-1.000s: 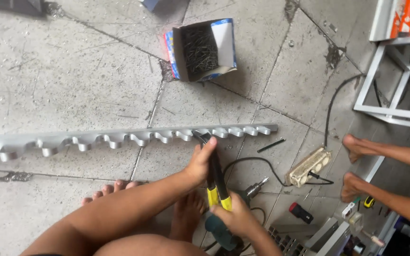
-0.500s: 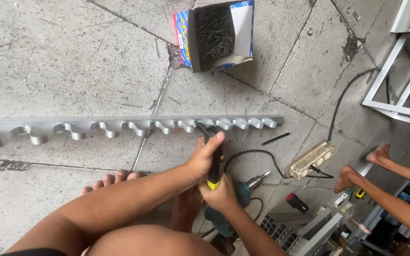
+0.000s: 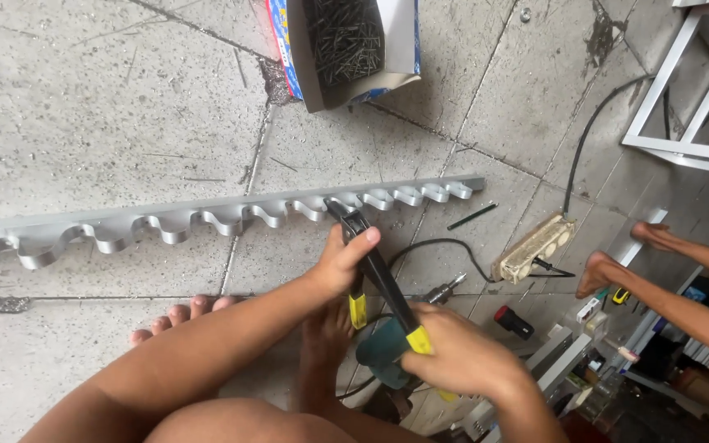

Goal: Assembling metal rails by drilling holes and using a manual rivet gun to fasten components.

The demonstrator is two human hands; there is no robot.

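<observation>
Two bare hands work a black riveting tool (image 3: 371,258) with yellow grips: the left hand (image 3: 340,267) has its fingers wrapped around the upper handle near the head, and the right hand (image 3: 461,357) is closed around the lower yellow-tipped handle. The tool's nose touches a long grey metal strip (image 3: 207,217) with wavy loops, lying across the concrete floor (image 3: 84,107). An open box of nails (image 3: 346,45) sits beyond the strip, and a green drill (image 3: 383,353) lies under the hands.
</observation>
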